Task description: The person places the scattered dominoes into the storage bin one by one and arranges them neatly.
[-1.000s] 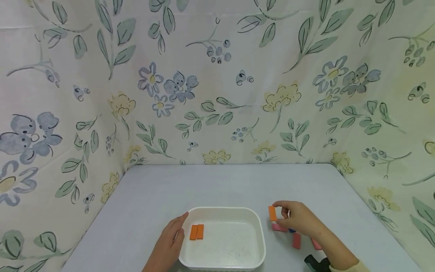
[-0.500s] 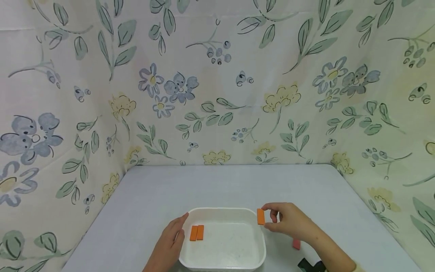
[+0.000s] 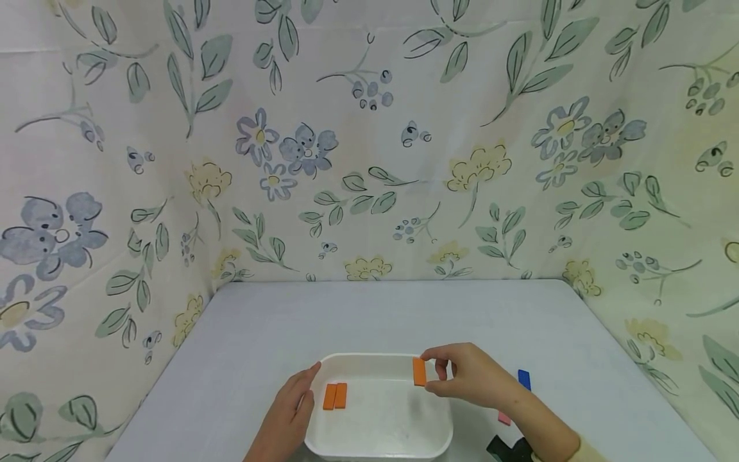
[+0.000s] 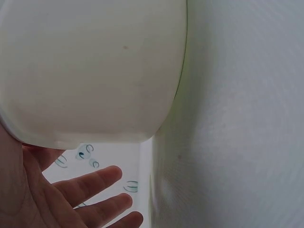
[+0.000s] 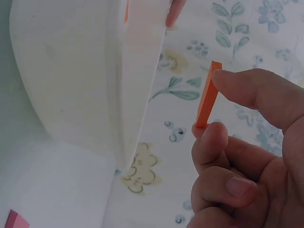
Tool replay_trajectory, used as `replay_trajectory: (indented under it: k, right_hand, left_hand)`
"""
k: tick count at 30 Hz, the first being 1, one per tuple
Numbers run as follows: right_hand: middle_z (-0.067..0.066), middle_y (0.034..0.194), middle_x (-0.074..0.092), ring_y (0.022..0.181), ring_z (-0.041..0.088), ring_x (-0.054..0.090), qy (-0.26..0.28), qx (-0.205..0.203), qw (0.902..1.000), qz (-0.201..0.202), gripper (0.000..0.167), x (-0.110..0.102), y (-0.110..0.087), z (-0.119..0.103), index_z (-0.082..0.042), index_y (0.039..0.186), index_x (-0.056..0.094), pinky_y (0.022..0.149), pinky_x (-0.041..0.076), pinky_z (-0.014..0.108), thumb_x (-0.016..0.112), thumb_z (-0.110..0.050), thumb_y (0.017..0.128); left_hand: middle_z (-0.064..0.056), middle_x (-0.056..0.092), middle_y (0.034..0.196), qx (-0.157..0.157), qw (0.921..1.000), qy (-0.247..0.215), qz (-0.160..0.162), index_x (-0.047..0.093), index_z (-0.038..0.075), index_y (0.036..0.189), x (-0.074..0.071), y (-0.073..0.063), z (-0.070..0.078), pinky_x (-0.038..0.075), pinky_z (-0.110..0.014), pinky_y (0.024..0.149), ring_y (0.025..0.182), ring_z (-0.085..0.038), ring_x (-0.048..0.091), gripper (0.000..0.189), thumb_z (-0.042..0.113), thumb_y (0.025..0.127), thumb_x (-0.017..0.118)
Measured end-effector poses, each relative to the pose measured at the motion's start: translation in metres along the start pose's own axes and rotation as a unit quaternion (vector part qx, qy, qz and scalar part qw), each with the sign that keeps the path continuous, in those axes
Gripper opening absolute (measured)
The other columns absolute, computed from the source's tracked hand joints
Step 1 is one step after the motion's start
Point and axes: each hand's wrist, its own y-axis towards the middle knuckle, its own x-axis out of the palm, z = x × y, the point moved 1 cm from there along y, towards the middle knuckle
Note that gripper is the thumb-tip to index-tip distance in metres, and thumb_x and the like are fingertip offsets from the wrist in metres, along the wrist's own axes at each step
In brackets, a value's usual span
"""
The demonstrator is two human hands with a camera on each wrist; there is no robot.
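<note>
Between the thumb and fingertip of my right hand [image 3: 476, 377] an orange block [image 3: 419, 372] is pinched at its ends. It hangs over the right part of a white tray [image 3: 381, 427]. In the right wrist view the block [image 5: 208, 97] shows its narrow edge, and the other fingers are curled behind it. My left hand [image 3: 285, 412] rests at the tray's left rim; in the left wrist view its fingers [image 4: 90, 186] are spread and fairly straight beside the tray wall [image 4: 95, 71]. Two orange blocks [image 3: 329, 396] lie side by side at the tray's left.
Right of the tray, a blue block [image 3: 524, 379] and a pinkish-red block [image 3: 504, 418] lie on the white table [image 3: 369, 314], partly hidden by my right arm. A dark strap-like thing [image 3: 508, 449] is at that wrist. Floral cloth [image 3: 369, 147] hangs behind and at both sides.
My right hand has carried the orange block leftward from beside the tray to above its right part, uncovering the blue block. The left hand stays at the rim.
</note>
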Motion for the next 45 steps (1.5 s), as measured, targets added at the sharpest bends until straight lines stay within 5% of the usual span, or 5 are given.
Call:
replay_trajectory:
  k: [18,45]
  right_hand:
    - [-0.011,0.073,0.056,0.062,0.01,0.049,-0.029,-0.038,0.9988,-0.013,0.041,0.026,0.031,-0.029,-0.018,0.118,0.074,0.048,0.04,0.021,0.084,-0.033,0.081]
    - [-0.01,0.069,0.054,0.067,0.008,0.049,-0.027,-0.029,0.9984,-0.04,0.04,0.055,0.061,-0.046,-0.017,0.116,0.076,0.051,0.035,0.022,0.083,-0.037,0.081]
  left_hand:
    - [-0.011,0.053,0.141,0.002,1.0,0.008,0.002,0.05,0.012,0.149,0.0,0.0,0.001,0.041,-0.056,0.108,0.131,-0.033,0.05,0.046,0.006,0.103,0.048]
    - [-0.009,0.055,0.139,0.006,0.9997,0.014,0.019,0.052,0.014,0.147,0.0,-0.001,0.0,0.041,-0.055,0.108,0.131,-0.032,0.05,0.046,0.005,0.102,0.049]
